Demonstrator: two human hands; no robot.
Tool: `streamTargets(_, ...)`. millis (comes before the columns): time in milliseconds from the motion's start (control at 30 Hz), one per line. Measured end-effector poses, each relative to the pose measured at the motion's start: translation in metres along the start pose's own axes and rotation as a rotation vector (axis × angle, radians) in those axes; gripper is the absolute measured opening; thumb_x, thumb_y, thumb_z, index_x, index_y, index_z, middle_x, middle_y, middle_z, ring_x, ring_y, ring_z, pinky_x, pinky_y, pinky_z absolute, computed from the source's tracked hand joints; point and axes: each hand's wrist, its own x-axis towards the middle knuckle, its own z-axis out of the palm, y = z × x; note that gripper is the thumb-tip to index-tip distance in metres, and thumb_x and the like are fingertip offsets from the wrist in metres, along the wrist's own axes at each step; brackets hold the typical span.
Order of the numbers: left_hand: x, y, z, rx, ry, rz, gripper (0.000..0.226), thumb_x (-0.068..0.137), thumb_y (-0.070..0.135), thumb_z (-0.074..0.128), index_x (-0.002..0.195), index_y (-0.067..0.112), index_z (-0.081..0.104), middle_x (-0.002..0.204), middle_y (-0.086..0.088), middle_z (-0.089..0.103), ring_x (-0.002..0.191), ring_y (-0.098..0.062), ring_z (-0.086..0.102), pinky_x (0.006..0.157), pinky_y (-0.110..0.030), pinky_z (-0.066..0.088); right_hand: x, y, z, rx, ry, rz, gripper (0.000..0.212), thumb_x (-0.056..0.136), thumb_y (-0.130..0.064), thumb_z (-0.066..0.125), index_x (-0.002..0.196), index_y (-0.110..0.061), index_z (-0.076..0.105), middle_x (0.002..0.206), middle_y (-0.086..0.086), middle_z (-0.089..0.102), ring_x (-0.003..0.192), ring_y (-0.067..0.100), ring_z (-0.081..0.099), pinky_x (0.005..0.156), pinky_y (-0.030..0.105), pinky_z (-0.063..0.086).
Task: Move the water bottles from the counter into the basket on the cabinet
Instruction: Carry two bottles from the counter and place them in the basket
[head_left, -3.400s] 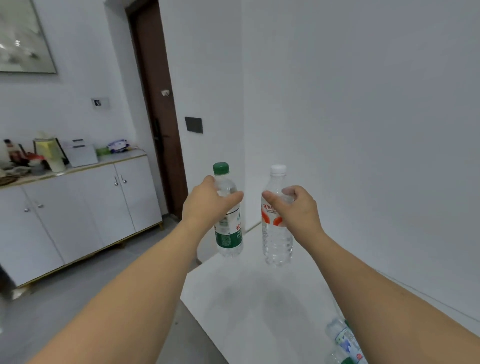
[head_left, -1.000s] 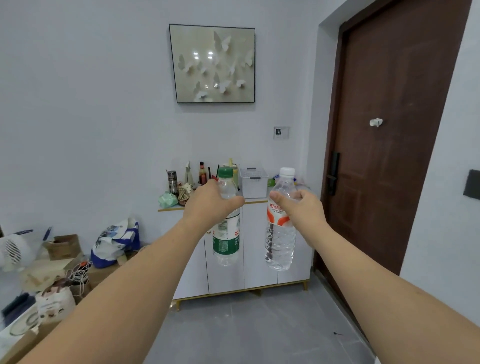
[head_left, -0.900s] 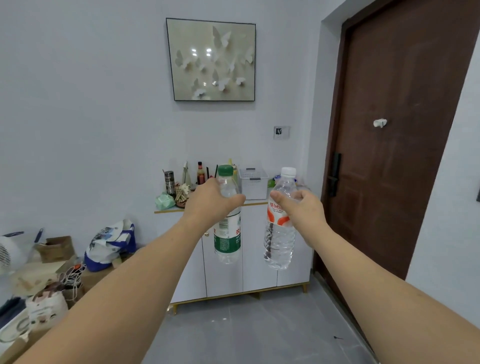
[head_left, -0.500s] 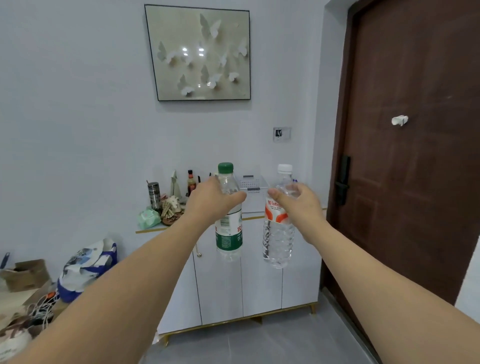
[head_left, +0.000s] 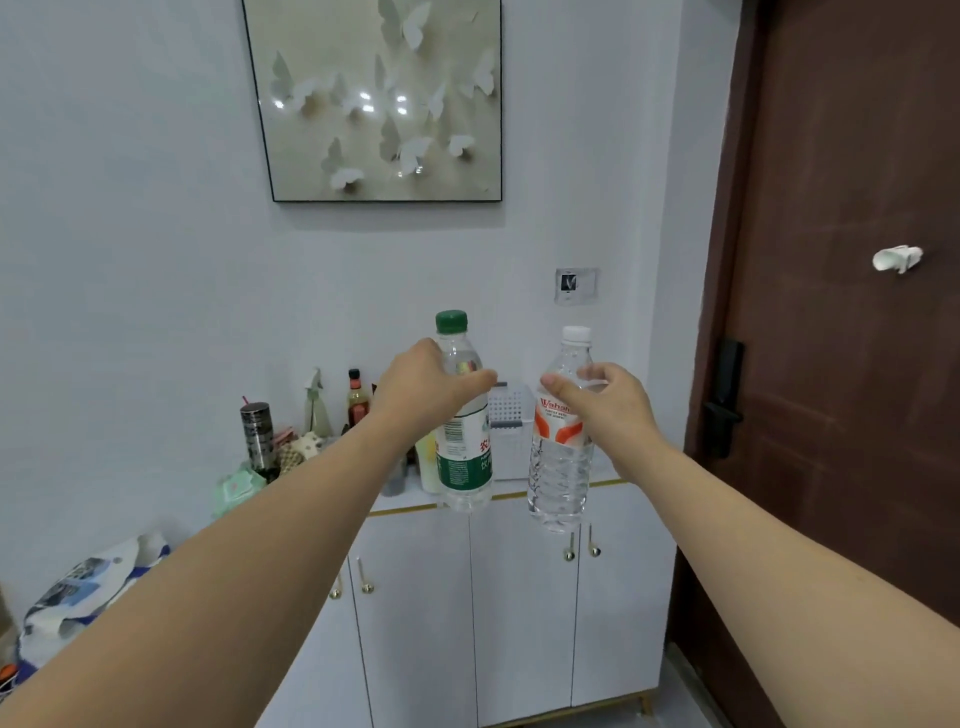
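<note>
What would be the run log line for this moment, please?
phase: carrying | left hand: green-cap bottle | right hand: white-cap bottle | basket: ahead on cabinet

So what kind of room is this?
Probably the entryway of a home: a brown front door with a lock, a white cabinet cluttered with household bits, and a framed butterfly picture on the wall.

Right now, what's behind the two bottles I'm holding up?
Between the green-capped bottle and the white-capped bottle shows a white basket on the cabinet. Its inside is hidden.

Two water bottles (head_left: 464, 457), one basket (head_left: 511, 410)
</note>
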Motion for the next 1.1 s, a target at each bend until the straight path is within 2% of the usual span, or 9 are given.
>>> streamTargets(133, 0.073, -0.017, 0.025, -0.039, -0.005, 0.018, 0.044, 0.067, 0.06, 0.069, 0.092, 0.025, 0.062, 0.085, 0.006, 0.069, 0.075, -0.012, 0.065, 0.067, -0.035, 0.057, 0.07, 0.022, 0.021, 0.066, 0.027, 0.035, 0.066, 0.062, -0.052, 0.083, 0.111, -0.017, 0.054, 0.108, 0.007, 0.066, 0.086, 0.022, 0.07, 0.074, 0.041, 0.058)
streamTargets(233, 0.133, -0.026, 0.04, -0.062, -0.012, 0.013, 0.047, 0.066, 0.059, 0.07, 0.095, 0.023, 0.062, 0.087, 0.004, 0.068, 0.076, -0.016, 0.066, 0.069, -0.039, 0.059, 0.126, 0.03, 0.035, 0.049, 0.026, 0.024, 0.07, 0.06, -0.053, 0.084, 0.112, -0.016, 0.055, 0.109, 0.007, 0.066, 0.087, 0.022, 0.07, 0.077, 0.042, 0.057)
streamTargets(367, 0.21, -0.036, 0.06, -0.101, 0.007, 0.018, 0.046, 0.065, 0.056, 0.071, 0.094, 0.022, 0.061, 0.087, 0.002, 0.067, 0.075, -0.016, 0.065, 0.067, -0.038, 0.059, 0.196, 0.036, 0.052, 0.045, 0.006, 0.026, 0.089, 0.055, -0.056, 0.084, 0.124, -0.008, 0.053, 0.11, 0.008, 0.068, 0.086, 0.02, 0.07, 0.077, 0.039, 0.057)
streamTargets(433, 0.245, -0.041, 0.074, -0.132, 0.015, 0.01, 0.048, 0.066, 0.055, 0.072, 0.097, 0.021, 0.06, 0.088, 0.002, 0.067, 0.076, -0.017, 0.064, 0.067, -0.037, 0.058, 0.229, 0.045, 0.059, 0.059, 0.011, 0.053, 0.081, 0.056, -0.052, 0.085, 0.117, -0.006, 0.058, 0.103, 0.009, 0.071, 0.084, 0.022, 0.072, 0.074, 0.04, 0.058)
streamTargets(533, 0.29, -0.051, 0.101, -0.154, 0.015, -0.031, 0.052, 0.066, 0.054, 0.074, 0.101, 0.018, 0.059, 0.09, 0.0, 0.066, 0.078, -0.019, 0.064, 0.07, -0.038, 0.059, 0.274, 0.066, 0.071, 0.054, 0.011, 0.098, 0.066, 0.06, -0.049, 0.085, 0.105, -0.006, 0.061, 0.093, 0.009, 0.074, 0.076, 0.023, 0.073, 0.06, 0.032, 0.053)
streamTargets(633, 0.334, -0.064, 0.134, -0.162, 0.038, -0.067, 0.051, 0.066, 0.052, 0.074, 0.101, 0.019, 0.057, 0.089, 0.001, 0.065, 0.076, -0.017, 0.062, 0.069, -0.038, 0.059, 0.322, 0.09, 0.085, 0.08, -0.004, 0.133, 0.057, 0.065, -0.045, 0.085, 0.101, -0.009, 0.059, 0.094, 0.008, 0.074, 0.073, 0.021, 0.073, 0.054, 0.028, 0.05)
streamTargets(767, 0.387, -0.081, 0.18, -0.144, 0.066, -0.104, 0.048, 0.067, 0.049, 0.074, 0.099, 0.018, 0.057, 0.086, 0.002, 0.064, 0.072, -0.015, 0.061, 0.064, -0.034, 0.056, 0.386, 0.122, 0.103, 0.12, -0.027, 0.155, 0.066, 0.066, -0.043, 0.084, 0.114, -0.012, 0.052, 0.105, 0.008, 0.068, 0.086, 0.025, 0.07, 0.066, 0.036, 0.056)
streamTargets(900, 0.438, -0.1, 0.228, -0.034, 0.085, -0.166, 0.053, 0.067, 0.053, 0.069, 0.104, 0.018, 0.055, 0.087, 0.002, 0.063, 0.078, -0.02, 0.063, 0.068, -0.034, 0.054, 0.453, 0.162, 0.122, 0.026, -0.063, 0.157, 0.064, 0.063, -0.051, 0.081, 0.11, -0.019, 0.051, 0.105, 0.0, 0.062, 0.09, 0.02, 0.065, 0.073, 0.038, 0.055)
streamTargets(1100, 0.499, -0.141, 0.297, 0.056, 0.052, -0.299, 0.053, 0.067, 0.051, 0.066, 0.106, 0.016, 0.055, 0.091, -0.002, 0.065, 0.086, -0.025, 0.064, 0.075, -0.039, 0.056, 0.528, 0.221, 0.167, -0.071, -0.08, 0.188, 0.06, 0.065, -0.055, 0.076, 0.105, -0.02, 0.049, 0.097, -0.004, 0.057, 0.086, 0.017, 0.06, 0.062, 0.032, 0.051)
